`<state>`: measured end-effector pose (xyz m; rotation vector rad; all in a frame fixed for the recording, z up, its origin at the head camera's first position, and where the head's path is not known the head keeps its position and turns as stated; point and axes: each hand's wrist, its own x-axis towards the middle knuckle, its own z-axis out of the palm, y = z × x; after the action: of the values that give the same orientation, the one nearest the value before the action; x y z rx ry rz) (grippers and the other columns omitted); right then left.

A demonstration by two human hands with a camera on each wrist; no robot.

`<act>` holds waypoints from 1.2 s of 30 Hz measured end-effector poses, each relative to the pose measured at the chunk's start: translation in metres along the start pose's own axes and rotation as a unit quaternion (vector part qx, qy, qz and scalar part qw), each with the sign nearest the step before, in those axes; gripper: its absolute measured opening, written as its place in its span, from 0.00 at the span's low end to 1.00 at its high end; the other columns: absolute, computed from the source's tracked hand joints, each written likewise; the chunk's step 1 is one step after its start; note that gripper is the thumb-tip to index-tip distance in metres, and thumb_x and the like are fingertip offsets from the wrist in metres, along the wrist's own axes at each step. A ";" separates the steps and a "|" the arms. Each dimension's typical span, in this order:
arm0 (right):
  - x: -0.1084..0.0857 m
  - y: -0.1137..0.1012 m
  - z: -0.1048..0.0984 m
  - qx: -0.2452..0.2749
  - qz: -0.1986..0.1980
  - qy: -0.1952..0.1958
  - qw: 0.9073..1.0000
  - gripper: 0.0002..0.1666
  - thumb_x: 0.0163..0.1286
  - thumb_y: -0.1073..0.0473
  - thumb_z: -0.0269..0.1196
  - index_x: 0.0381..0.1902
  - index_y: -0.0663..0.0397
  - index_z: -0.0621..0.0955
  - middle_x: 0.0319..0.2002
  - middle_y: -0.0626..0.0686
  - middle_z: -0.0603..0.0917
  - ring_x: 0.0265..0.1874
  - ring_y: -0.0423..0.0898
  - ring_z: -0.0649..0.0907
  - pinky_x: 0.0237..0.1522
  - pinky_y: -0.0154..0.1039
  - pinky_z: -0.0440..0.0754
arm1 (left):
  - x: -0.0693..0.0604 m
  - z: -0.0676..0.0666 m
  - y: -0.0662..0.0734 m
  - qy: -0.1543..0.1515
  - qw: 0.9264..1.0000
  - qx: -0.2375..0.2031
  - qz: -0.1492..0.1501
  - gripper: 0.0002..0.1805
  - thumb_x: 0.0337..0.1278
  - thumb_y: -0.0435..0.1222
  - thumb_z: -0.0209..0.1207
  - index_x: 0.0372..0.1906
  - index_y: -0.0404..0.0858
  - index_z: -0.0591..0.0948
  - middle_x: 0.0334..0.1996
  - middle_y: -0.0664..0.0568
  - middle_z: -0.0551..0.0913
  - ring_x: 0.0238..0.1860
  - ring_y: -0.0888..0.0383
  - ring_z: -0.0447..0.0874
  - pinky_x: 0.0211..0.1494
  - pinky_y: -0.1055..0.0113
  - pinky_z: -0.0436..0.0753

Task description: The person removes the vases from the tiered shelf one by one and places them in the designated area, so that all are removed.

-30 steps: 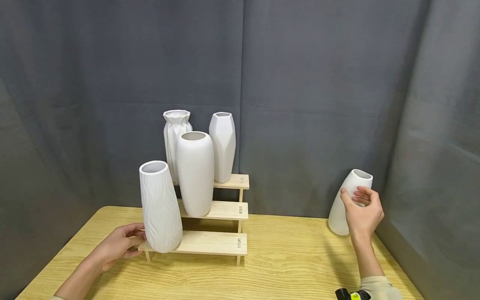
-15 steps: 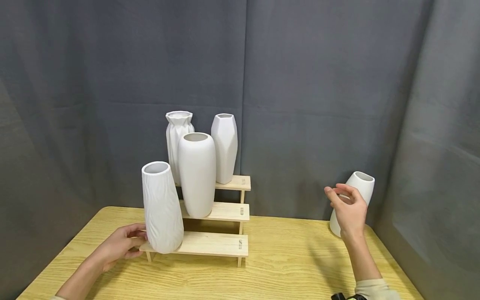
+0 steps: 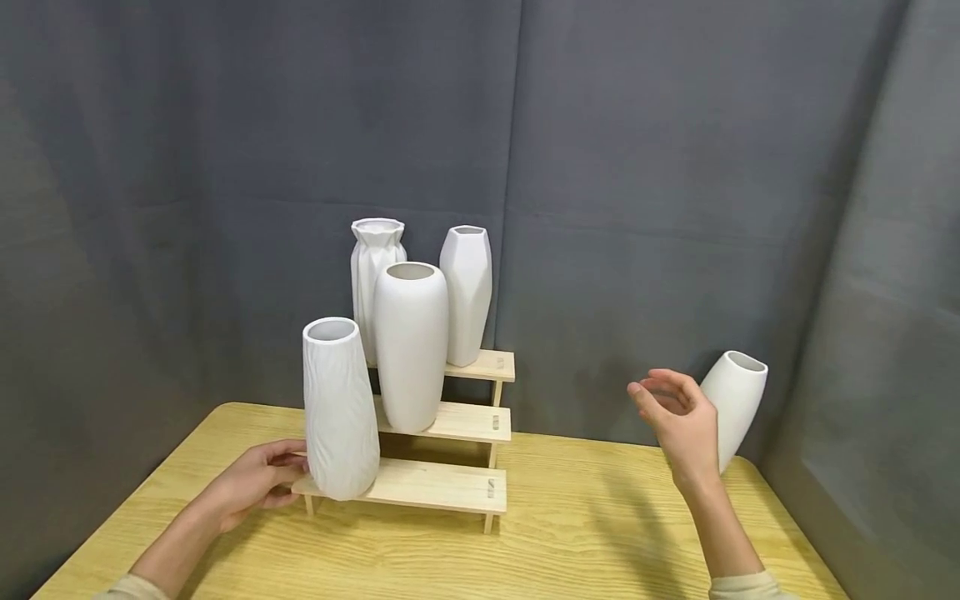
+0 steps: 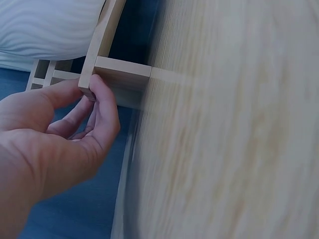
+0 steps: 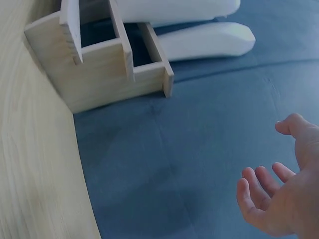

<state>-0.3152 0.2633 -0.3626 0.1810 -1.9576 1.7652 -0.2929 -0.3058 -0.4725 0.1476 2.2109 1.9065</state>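
Note:
A three-step wooden display stand holds several white vases. My left hand pinches the left end of its lowest step; the left wrist view shows thumb and fingers around the board end. Right beside that hand, a wavy-textured vase stands on the lowest step. A smooth tall vase is on the middle step. On the top step are a pleated vase and a faceted vase. My right hand hovers with loosely bent fingers, holding nothing, in front of a white vase on the table.
The light wooden table extends to the right of the stand. Grey curtain hangs behind it and along both sides. The right-hand vase stands near the table's back right corner, and my hand partly hides it.
My right hand has moved left, away from the right-hand vase. The left hand stays at the stand's end. The whole view has shifted slightly, with the scene moving right.

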 end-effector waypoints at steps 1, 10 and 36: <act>-0.002 0.000 0.001 -0.011 -0.004 -0.006 1.000 0.26 0.64 0.56 0.75 0.57 0.56 0.80 0.48 0.53 0.84 0.44 0.45 0.84 0.43 0.33 0.83 | 0.000 0.001 0.000 -0.001 1.000 -0.007 -0.001 0.32 0.73 0.32 0.57 0.74 0.25 0.62 0.53 0.42 0.79 0.47 0.49 0.82 0.47 0.55 0.83; -0.018 -0.002 0.017 -0.073 -0.026 -0.043 0.996 0.27 0.67 0.48 0.73 0.58 0.53 0.80 0.55 0.55 0.82 0.51 0.47 0.81 0.47 0.36 0.79 | 0.005 0.012 -0.003 -0.010 0.999 -0.050 -0.006 0.35 0.69 0.30 0.59 0.75 0.24 0.60 0.52 0.44 0.81 0.46 0.51 0.82 0.46 0.57 0.83; -0.068 0.014 0.130 -0.002 -0.008 -0.180 0.984 0.18 0.65 0.60 0.74 0.49 0.60 0.83 0.46 0.56 0.83 0.43 0.54 0.84 0.43 0.41 0.83 | 0.017 0.027 -0.007 -0.025 0.995 -0.100 -0.001 0.33 0.70 0.31 0.58 0.75 0.27 0.62 0.51 0.44 0.82 0.47 0.51 0.83 0.45 0.58 0.84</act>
<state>-0.2966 0.1246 -0.4104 0.5479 -2.1970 1.8157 -0.3026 -0.2773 -0.4850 0.1576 1.9732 2.0864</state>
